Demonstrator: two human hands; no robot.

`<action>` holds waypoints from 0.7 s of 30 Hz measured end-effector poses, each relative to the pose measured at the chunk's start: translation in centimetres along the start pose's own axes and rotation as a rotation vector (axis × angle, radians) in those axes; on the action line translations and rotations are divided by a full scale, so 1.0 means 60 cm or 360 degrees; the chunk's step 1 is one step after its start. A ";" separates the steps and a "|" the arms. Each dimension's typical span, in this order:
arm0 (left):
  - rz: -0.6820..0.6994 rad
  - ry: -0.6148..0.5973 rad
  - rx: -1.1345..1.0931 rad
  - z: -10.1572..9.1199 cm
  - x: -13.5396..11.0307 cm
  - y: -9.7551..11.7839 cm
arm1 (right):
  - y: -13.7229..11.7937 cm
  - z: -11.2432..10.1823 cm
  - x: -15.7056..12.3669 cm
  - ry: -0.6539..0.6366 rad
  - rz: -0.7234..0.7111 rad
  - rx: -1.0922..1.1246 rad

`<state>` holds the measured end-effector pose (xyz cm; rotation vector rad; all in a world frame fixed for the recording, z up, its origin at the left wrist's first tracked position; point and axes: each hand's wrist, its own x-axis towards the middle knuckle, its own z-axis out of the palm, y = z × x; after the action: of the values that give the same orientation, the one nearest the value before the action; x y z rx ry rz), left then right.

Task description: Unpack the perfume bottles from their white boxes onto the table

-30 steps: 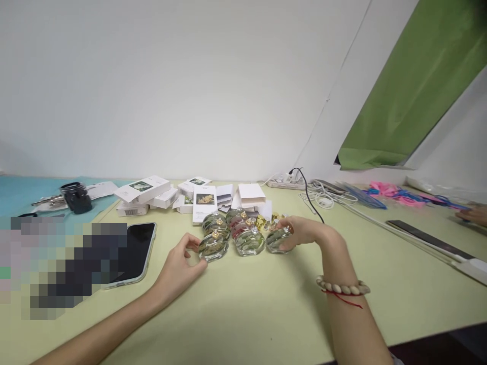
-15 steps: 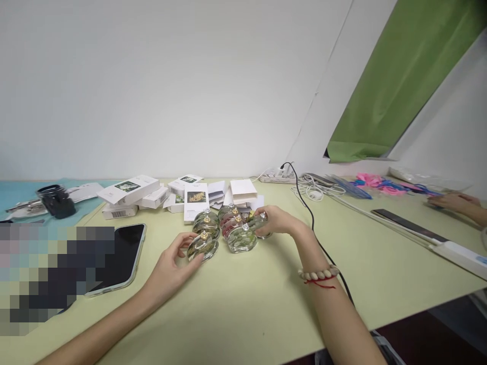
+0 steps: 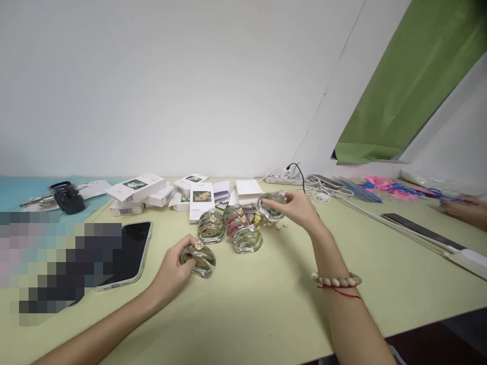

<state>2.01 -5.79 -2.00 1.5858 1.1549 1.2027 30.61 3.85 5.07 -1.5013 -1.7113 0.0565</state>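
My left hand (image 3: 172, 267) grips a clear oval glass perfume bottle (image 3: 203, 261) with a gold-based spray nozzle, upright near the front of the group. My right hand (image 3: 300, 210) holds another perfume bottle (image 3: 271, 207) with greenery visible inside, tilted and raised above the table. Between my hands stand two rows of similar bottles: yellowish ones (image 3: 212, 230) on the left, and on the right red ones (image 3: 233, 223) behind a green one (image 3: 248, 241). Small gold caps (image 3: 257, 220) lie partly hidden below the bottle in my right hand.
White printed boxes (image 3: 137, 186) are piled at the back left, with opened ones (image 3: 248, 188) beside them. A phone (image 3: 131, 253) and a dark jar (image 3: 66, 197) are on the left. A power strip (image 3: 283, 179) and white cables (image 3: 321, 192) lie right. Another person's hand (image 3: 466, 210) is far right.
My right hand has lifted its bottle up and away from the group. My left hand has drawn its bottle slightly toward me, apart from the row. The view has shifted a little.
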 end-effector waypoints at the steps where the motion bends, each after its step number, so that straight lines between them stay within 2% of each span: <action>1: -0.0015 -0.0001 -0.0061 0.000 -0.001 0.001 | -0.011 0.003 -0.001 0.0160 0.0015 0.0092; 3: -0.0047 0.0016 -0.0133 0.000 -0.002 0.000 | -0.039 0.011 -0.006 0.0228 -0.0039 0.0356; 4: -0.0069 0.0038 -0.0153 -0.001 -0.001 -0.002 | -0.055 0.016 -0.012 0.0130 -0.0132 0.0476; 5: -0.0093 0.0073 -0.0174 -0.002 -0.001 -0.005 | -0.071 0.020 -0.020 -0.0057 -0.0263 0.0540; 8: -0.0154 0.0256 -0.0296 -0.008 0.005 -0.016 | -0.115 0.037 -0.051 -0.0554 -0.0692 0.0387; 11: -0.0164 0.0474 -0.0385 -0.017 0.011 -0.027 | -0.144 0.066 -0.083 -0.0738 -0.0979 0.0194; 15: -0.0184 0.0630 -0.0376 -0.026 0.015 -0.035 | -0.152 0.107 -0.106 -0.0793 -0.1265 0.0033; 21: -0.0165 0.0729 -0.0268 -0.030 0.013 -0.034 | -0.137 0.129 -0.107 -0.0635 -0.1307 -0.0046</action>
<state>-0.01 -4.38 -3.37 1.1399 1.3585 1.5978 18.98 -0.20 0.91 -0.7324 -2.5410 -0.1092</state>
